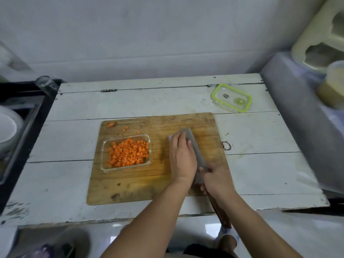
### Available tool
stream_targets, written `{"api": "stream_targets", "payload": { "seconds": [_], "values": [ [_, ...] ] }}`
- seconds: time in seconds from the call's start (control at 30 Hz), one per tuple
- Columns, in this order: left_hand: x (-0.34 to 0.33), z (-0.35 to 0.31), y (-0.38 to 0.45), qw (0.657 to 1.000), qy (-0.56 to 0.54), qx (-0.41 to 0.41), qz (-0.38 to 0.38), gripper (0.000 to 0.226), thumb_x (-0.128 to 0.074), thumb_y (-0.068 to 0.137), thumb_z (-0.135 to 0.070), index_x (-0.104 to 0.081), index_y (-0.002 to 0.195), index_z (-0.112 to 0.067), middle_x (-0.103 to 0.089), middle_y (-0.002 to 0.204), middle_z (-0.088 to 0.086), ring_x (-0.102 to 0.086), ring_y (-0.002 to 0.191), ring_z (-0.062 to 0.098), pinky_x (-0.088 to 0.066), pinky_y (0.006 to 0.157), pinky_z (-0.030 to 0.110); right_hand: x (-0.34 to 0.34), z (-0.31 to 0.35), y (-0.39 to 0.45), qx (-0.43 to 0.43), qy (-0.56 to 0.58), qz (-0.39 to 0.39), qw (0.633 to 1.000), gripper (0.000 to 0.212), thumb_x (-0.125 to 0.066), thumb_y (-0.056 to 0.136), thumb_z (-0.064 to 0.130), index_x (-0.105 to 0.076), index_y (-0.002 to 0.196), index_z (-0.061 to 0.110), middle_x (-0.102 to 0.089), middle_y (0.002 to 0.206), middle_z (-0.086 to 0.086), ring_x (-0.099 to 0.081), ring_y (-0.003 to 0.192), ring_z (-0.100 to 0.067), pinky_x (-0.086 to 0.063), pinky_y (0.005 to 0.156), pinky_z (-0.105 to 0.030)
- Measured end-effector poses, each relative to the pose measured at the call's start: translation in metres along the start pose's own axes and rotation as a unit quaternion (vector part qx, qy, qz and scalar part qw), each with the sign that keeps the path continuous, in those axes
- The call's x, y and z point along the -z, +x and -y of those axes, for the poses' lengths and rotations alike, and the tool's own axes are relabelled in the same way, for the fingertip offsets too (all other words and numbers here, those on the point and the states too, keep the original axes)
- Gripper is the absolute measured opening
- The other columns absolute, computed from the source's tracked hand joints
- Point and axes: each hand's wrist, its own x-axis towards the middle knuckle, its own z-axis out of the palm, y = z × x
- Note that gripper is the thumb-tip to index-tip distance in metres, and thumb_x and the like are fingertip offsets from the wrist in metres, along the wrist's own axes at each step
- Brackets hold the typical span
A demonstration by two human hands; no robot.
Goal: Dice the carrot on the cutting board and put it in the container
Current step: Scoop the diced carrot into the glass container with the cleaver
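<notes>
Dice (128,153) in container (104,165); cleaver (193,144) being wiped.
My right hand (216,180) grips its handle; left hand (183,157), fingers flat, presses the blade to clear scraps.

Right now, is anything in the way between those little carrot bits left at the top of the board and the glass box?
Nothing visible is. The stray carrot bits lie on bare cutting board just behind the open container. Its lid sits far off on the table, and both hands are at the knife.
</notes>
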Motion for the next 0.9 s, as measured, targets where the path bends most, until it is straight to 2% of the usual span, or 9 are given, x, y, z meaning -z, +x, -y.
{"api": "stream_targets", "payload": {
  "seconds": [0.07,0.13,0.23,0.3,0.43,0.63,0.73,0.83,0.9],
  "values": [
    [0.012,-0.004,0.006,1.000,0.000,-0.028,0.000,0.038,-0.054,0.104,-0.016,-0.056,0.140,-0.006,-0.052,0.141,0.004,-0.036,0.136,0.013,-0.011,0.113,0.006,0.001,0.008,-0.008,-0.012,0.023,0.006,1.000,0.013,-0.055,0.101,0.024,-0.064,0.108,0.017,-0.066,0.061,-0.008,-0.060,0.049,-0.018,-0.050,0.050,-0.032],
    [0.030,-0.010,0.017,0.998,-0.002,-0.061,-0.001,0.037,-0.058,0.101,-0.015,-0.059,0.137,-0.006,-0.054,0.137,0.005,-0.038,0.133,0.015,-0.020,0.117,0.014,0.001,0.024,-0.016,0.000,0.047,0.010,0.999,0.015,-0.055,0.101,0.025,-0.064,0.110,0.017,-0.065,0.057,-0.005,-0.060,0.049,-0.018,-0.049,0.050,-0.030],
    [0.067,-0.009,0.036,0.994,0.012,-0.098,-0.044,0.036,-0.060,0.100,-0.014,-0.061,0.134,-0.005,-0.056,0.133,0.006,-0.046,0.128,0.020,-0.038,0.113,0.030,-0.012,0.061,-0.029,0.037,0.064,0.023,0.997,0.012,-0.054,0.102,0.025,-0.065,0.097,0.023,-0.066,0.061,-0.005,-0.060,0.050,-0.017,-0.048,0.050,-0.030],
    [0.093,0.002,0.045,0.992,0.023,-0.095,-0.080,0.033,-0.058,0.101,-0.015,-0.063,0.132,-0.006,-0.057,0.132,0.006,-0.048,0.126,0.020,-0.041,0.112,0.033,-0.029,0.081,-0.037,0.071,0.055,0.034,0.995,0.017,-0.054,0.101,0.022,-0.065,0.089,0.020,-0.064,0.061,-0.006,-0.058,0.049,-0.018,-0.047,0.049,-0.032],
    [0.126,0.036,0.048,0.988,0.035,-0.075,-0.127,0.017,-0.060,0.100,-0.016,-0.071,0.111,-0.008,-0.062,0.114,0.004,-0.054,0.110,0.020,-0.049,0.099,0.038,-0.068,0.096,-0.047,0.080,0.028,0.050,0.995,0.021,-0.056,0.099,0.024,-0.060,0.082,0.013,-0.070,0.072,-0.012,-0.062,0.057,-0.025,-0.050,0.054,-0.038],
    [0.134,0.059,0.047,0.988,0.076,-0.083,-0.110,0.010,-0.062,0.098,-0.013,-0.068,0.091,-0.008,-0.062,0.098,0.005,-0.054,0.097,0.021,-0.050,0.088,0.037,-0.084,0.095,-0.055,0.059,0.038,0.053,0.996,0.018,-0.055,0.101,0.022,-0.061,0.084,0.020,-0.072,0.073,-0.015,-0.057,0.049,-0.018,-0.044,0.045,-0.028],
    [0.129,0.064,0.045,0.986,0.092,-0.094,-0.103,0.009,-0.062,0.096,-0.011,-0.067,0.090,-0.007,-0.062,0.096,0.006,-0.055,0.095,0.022,-0.049,0.088,0.036,-0.082,0.093,-0.053,0.050,0.034,0.042,0.997,0.015,-0.056,0.101,0.024,-0.061,0.088,0.019,-0.066,0.065,-0.013,-0.055,0.047,-0.020,-0.043,0.045,-0.028],
    [0.124,0.067,0.044,0.984,0.109,-0.109,-0.094,0.008,-0.062,0.096,-0.011,-0.067,0.091,-0.007,-0.061,0.096,0.009,-0.055,0.096,0.025,-0.048,0.089,0.037,-0.077,0.088,-0.054,0.031,0.040,0.040,0.998,0.022,-0.056,0.102,0.023,-0.055,0.079,0.021,-0.066,0.068,-0.014,-0.057,0.052,-0.023,-0.046,0.051,-0.033],
    [0.124,0.068,0.043,0.982,0.118,-0.120,-0.085,0.008,-0.061,0.096,-0.011,-0.067,0.093,-0.007,-0.061,0.098,0.009,-0.055,0.097,0.027,-0.048,0.091,0.039,-0.072,0.085,-0.054,0.026,0.037,0.036,0.998,0.019,-0.056,0.101,0.023,-0.060,0.083,0.021,-0.067,0.067,-0.013,-0.058,0.051,-0.022,-0.047,0.051,-0.032]
  ]
}}
